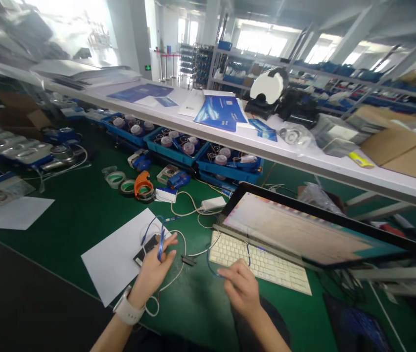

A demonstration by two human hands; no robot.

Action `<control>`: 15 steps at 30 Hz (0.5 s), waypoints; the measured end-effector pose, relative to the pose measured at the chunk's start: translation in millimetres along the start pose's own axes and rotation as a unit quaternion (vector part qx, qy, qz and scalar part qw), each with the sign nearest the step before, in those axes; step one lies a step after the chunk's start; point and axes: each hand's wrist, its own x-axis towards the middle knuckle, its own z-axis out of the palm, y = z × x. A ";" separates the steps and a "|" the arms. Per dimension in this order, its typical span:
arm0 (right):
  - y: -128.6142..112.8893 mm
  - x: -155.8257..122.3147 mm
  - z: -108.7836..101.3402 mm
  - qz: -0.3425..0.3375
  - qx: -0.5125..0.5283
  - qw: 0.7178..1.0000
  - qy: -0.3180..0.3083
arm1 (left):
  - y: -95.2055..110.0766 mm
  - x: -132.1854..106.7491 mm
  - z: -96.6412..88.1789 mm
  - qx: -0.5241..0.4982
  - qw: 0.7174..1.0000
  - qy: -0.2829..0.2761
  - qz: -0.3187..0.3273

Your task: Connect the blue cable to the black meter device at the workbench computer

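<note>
My left hand (151,269) is over a sheet of white paper (107,259), thumb and forefinger apart. A looped blue cable (161,242) runs through the crook of this hand, which holds it; the other fingers are hidden. Beside and partly under that hand lies a small black device (141,256). My right hand (242,288) is closed in a pinch on a thin blue cable (211,266), near the keyboard's front left corner. Between the hands, a white cable (178,274) curves over the green table, with a small black clip-like piece (188,260) beside it.
A white keyboard (266,264) sits under a tilted monitor (296,225) at the right. Tape rolls (129,187), an orange tape dispenser (143,185) and a white adapter (213,203) lie farther back. Blue trays (171,155) of parts stand under a white shelf (178,120).
</note>
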 end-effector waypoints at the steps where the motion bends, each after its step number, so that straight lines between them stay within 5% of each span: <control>1: -3.7 -5.5 -4.1 -0.014 -0.010 1.000 -0.010 | 2.2 -1.5 12.4 0.019 0.999 -0.028 0.024; 5: -12.6 -9.8 -3.4 -0.012 0.005 1.000 -0.010 | -4.3 1.5 72.7 0.053 0.963 -0.212 0.158; 7: -15.2 -6.5 -3.2 -0.010 0.022 0.999 0.023 | -14.5 8.5 94.9 0.095 0.947 -0.250 0.176; 10: -17.9 -9.9 -9.8 -0.020 -0.016 0.997 0.072 | -26.2 22.6 98.1 0.154 0.965 -0.168 0.129; 13: -18.9 -27.7 -11.2 -0.053 -0.141 0.984 0.100 | -17.9 35.6 69.9 0.149 0.983 -0.060 0.087; 15: -17.3 -38.1 0.8 -0.045 -0.141 0.988 0.052 | 2.8 39.0 45.7 0.140 0.986 0.008 0.085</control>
